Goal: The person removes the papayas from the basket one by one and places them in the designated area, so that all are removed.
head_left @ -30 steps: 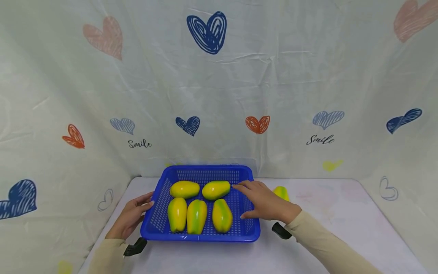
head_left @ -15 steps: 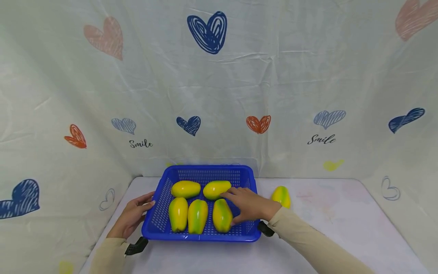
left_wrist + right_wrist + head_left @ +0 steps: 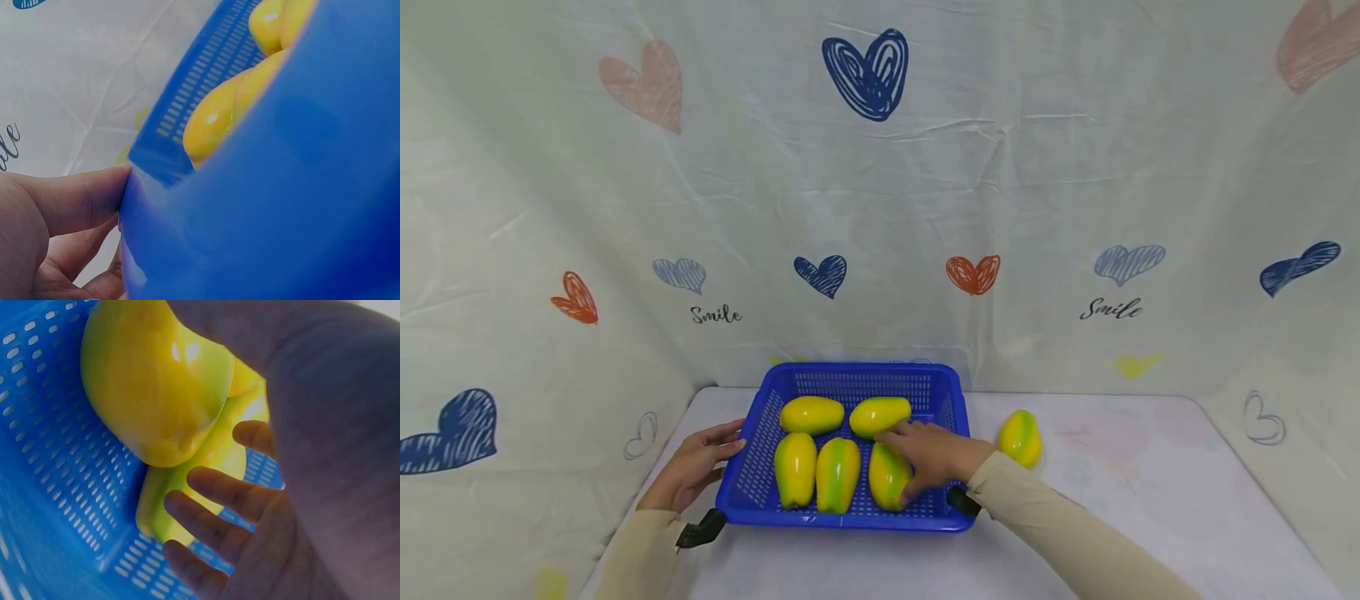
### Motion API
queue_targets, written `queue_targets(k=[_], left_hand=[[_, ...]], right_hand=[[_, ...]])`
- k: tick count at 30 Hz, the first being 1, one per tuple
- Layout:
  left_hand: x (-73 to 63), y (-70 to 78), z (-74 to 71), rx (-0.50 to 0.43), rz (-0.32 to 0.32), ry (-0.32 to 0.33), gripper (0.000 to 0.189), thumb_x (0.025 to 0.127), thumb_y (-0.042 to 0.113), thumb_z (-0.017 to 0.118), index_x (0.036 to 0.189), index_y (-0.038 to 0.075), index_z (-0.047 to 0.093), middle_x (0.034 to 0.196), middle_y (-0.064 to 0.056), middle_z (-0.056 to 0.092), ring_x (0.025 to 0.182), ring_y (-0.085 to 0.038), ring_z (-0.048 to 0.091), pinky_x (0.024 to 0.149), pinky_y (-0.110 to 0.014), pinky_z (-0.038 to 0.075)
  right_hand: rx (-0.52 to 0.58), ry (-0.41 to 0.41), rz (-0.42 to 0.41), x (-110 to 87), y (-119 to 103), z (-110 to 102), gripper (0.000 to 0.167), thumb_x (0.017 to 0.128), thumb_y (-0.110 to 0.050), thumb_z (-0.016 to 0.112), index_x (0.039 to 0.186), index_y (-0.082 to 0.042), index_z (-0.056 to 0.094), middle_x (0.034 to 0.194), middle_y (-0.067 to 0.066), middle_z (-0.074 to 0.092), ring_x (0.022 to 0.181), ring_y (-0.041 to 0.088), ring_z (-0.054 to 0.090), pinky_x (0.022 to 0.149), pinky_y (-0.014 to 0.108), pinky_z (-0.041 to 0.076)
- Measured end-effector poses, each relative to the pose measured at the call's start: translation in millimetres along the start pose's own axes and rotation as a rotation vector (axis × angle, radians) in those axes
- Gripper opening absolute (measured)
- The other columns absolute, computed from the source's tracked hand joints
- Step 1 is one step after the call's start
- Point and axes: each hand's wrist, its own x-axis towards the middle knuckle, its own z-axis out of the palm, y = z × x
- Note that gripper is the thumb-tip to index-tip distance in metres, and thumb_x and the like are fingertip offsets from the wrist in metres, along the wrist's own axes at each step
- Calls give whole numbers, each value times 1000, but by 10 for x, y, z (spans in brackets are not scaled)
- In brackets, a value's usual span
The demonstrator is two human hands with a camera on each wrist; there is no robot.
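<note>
A blue plastic basket [image 3: 842, 522] with slotted walls holds several glossy yellow-green papayas. My left hand [image 3: 696, 467] grips the basket's left side; in the left wrist view its thumb [image 3: 87, 197] presses the rim, with fingers against the outside. Inside, my right hand [image 3: 934, 454] reaches over the front-right papaya [image 3: 885, 479], its thumb at the near side and its fingers towards the back-right papaya [image 3: 876, 412]. The right wrist view shows those fingers [image 3: 231, 494] spread and loosely extended beside the fruit, not wrapped round it. The right thumb's tip is hidden there.
One more papaya [image 3: 1020, 438] lies on the white table [image 3: 1120, 483], right of the basket. Two papayas stand front left in the basket and another lies back left [image 3: 811, 414]. A heart-print curtain [image 3: 895, 192] hangs behind the table.
My right hand has moved left and down from the basket's right side, over the front-right papaya. The papaya on the table has come into fuller view. My left hand stays at the basket.
</note>
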Motion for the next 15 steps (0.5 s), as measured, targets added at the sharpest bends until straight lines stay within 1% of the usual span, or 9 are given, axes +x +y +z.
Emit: queue_targets(k=[4,8,11,15], left_hand=[[2,3,6,0,3,3,60,109,20,60,161,-1,39,150,-30,51,105,-22,64,107,-54,52],[4,-5,12,-7,2,8,59,109,20,60,160,-1,40,151,-31,50,104,-22,64,105,-51,53],[2,-10,13,-8,1,12,59,109,20,60,160,-1,40,152,-31,49,104,-21,65,104,-49,53],[0,-16,8,-9,4,17,59,109,20,61,160,-1,40,152,-32,49,103,-21,65,103,-48,54]], right_hand=[[1,-17,33,50,-11,21,93,80,-35,95,158,-14,48,158,10,49,143,32,49,121,50,40],[11,-38,63,111,-21,45,95,78,-35,96,158,-16,49,156,8,51,139,30,53,119,47,43],[-8,-59,86,147,-38,66,96,76,-38,97,157,-18,50,155,8,50,132,28,55,116,45,46],[-63,-91,117,176,-65,85,98,76,-43,97,158,-22,48,156,6,49,129,26,55,116,44,46]])
